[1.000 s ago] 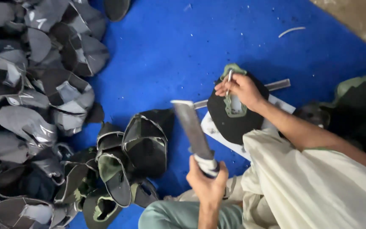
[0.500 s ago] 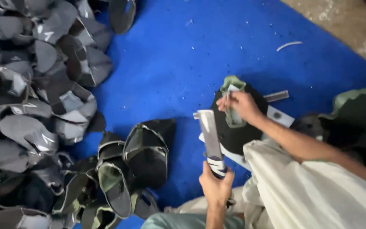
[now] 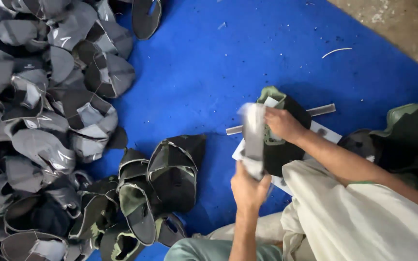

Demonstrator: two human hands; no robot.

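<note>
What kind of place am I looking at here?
Probably a small shoe-making workshop, worked on the floor. A big heap of grey shoe uppers lies on a blue mat, and the right hand steadies a dark upper there.

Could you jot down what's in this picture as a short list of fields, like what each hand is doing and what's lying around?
Left hand: grips the lower end of a flat grey tool, blurred, raised upright.
Right hand: presses on a black shoe piece with green lining.
Under the piece: a white sheet and a metal bar.
Floor cover: blue mat.
Left side: heap of grey and black shoe uppers.
Near the knees: dark uppers with green lining.
</note>
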